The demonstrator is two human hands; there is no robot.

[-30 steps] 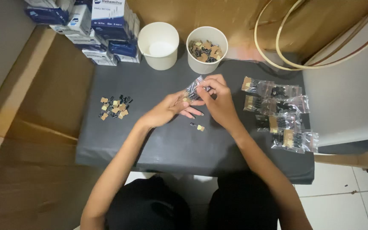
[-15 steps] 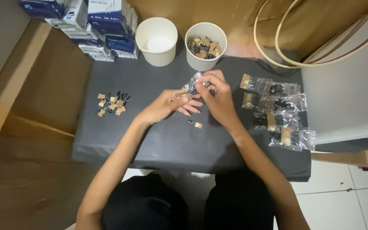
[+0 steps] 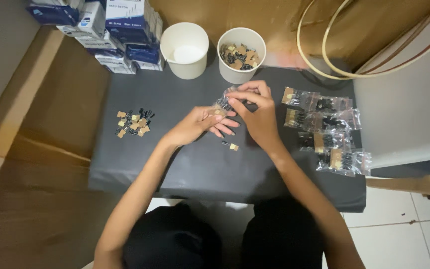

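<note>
We log: small clear plastic bag of parts (image 3: 223, 103), held above the dark grey tabletop (image 3: 185, 164) between both hands; left hand (image 3: 195, 125) curled beneath it, right hand (image 3: 257, 112) pinching its top; one tan-and-black piece (image 3: 230, 146) just below; white paper cup of like pieces (image 3: 241, 54) behind.

Arms: bare to above the elbows, no sleeves showing.
Hands: left hand (image 3: 197, 125), right hand (image 3: 257, 112), ungloved.
Legs: black clothing.
</note>
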